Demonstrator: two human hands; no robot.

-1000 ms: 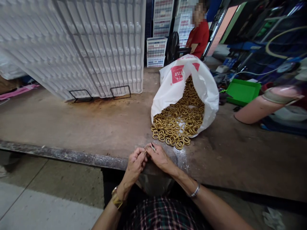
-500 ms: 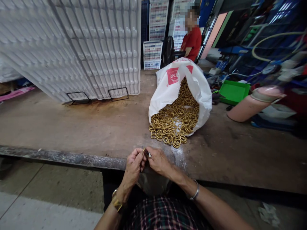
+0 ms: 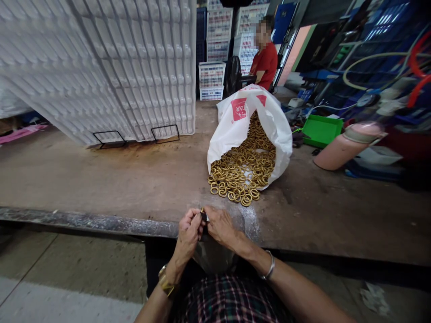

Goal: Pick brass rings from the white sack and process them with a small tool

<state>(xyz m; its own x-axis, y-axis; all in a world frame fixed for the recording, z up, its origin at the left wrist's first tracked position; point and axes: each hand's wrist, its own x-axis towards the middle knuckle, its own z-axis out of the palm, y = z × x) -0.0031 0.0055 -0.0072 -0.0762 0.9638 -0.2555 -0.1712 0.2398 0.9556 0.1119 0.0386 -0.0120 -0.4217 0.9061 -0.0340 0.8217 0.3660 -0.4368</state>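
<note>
Gold piece [image 3: 202, 209] is held between pinched left hand [image 3: 188, 228] and right hand [image 3: 221, 226] closed round dark tool [image 3: 204, 216], fronting white bag [image 3: 229, 133].

Panels [image 3: 151, 63] stand at upper left on a workbench [image 3: 101, 179]. Right of centre lies an open bag [image 3: 222, 139], rings [image 3: 237, 177] inside and before its mouth. Behind it, at upper centre, are stacked crates [image 3: 212, 75], a co-worker [image 3: 265, 63] to their right. Right of the bag are a tray [image 3: 321, 131], then a bottle [image 3: 343, 150]. At lower centre, the left hand [image 3: 189, 228] and right hand [image 3: 221, 225] meet by the workbench's near edge.
</note>
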